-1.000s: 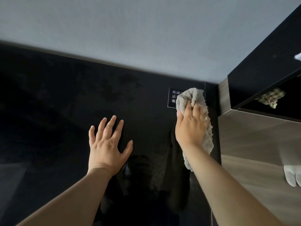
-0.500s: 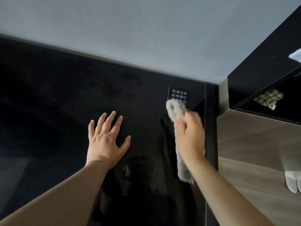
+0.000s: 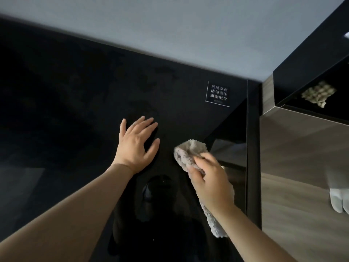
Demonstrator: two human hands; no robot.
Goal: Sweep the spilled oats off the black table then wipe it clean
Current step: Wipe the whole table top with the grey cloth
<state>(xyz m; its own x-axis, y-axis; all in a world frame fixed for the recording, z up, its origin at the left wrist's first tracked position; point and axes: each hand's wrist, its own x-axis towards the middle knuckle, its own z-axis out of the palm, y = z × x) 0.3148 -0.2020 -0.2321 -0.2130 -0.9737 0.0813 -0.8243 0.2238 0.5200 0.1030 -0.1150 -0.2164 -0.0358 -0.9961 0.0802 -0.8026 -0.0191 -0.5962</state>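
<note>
The cloth (image 3: 188,152) is pale grey and fluffy, bunched at its upper end. It lies right of the frame's centre on the glossy black table (image 3: 75,110). Its long axis runs from upper left to lower right, under my wrist. My right hand (image 3: 209,182) grips it with curled fingers. My left hand (image 3: 136,144) lies flat just beside, fingers straight.

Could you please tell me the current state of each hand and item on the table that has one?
Glossy black table: smudged toward the far edge.
Grey fluffy terry cloth: bunched, pressed on the table.
Right hand: grips the cloth, fingers curled.
Left hand: flat on the table, fingers spread.
White-lettered square label: stuck flat, uncovered.
</note>
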